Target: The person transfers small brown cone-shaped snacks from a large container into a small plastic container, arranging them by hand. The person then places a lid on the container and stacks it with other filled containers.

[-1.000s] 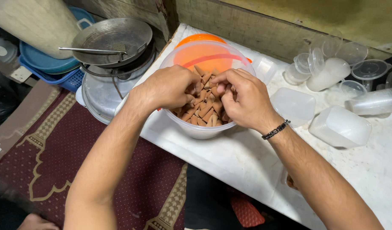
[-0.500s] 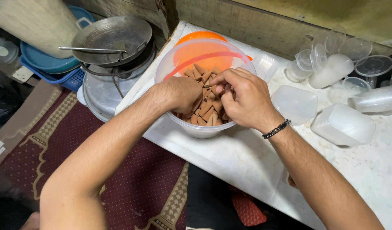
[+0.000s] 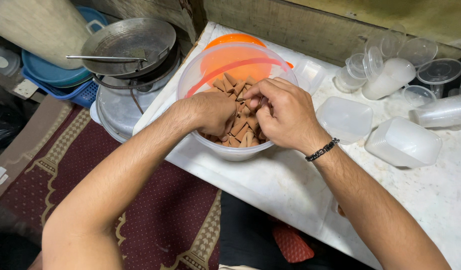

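Note:
A clear plastic bowl [image 3: 210, 67] stands on a white marble counter [image 3: 290, 190] and holds several small brown cone-shaped pieces [image 3: 235, 85]. Both of my hands are inside the bowl. My left hand [image 3: 210, 112] is curled over a handful of the cones at the near left side. My right hand [image 3: 285, 117], with a dark bracelet at the wrist, pinches cones between its fingertips near the bowl's middle. An orange lid or bowl [image 3: 235, 40] shows behind and through the clear bowl.
Clear plastic cups [image 3: 380, 70], lids [image 3: 438, 70] and rectangular tubs [image 3: 403, 142] lie on the counter to the right. Left of the counter stand stacked metal pans [image 3: 128, 42] and a blue basin [image 3: 50, 72]. A dark red patterned rug [image 3: 155, 215] covers the floor below.
My left hand has drawn back toward the near rim and closed over cones. My right hand has stayed in the bowl, its fingers shifting among the cones.

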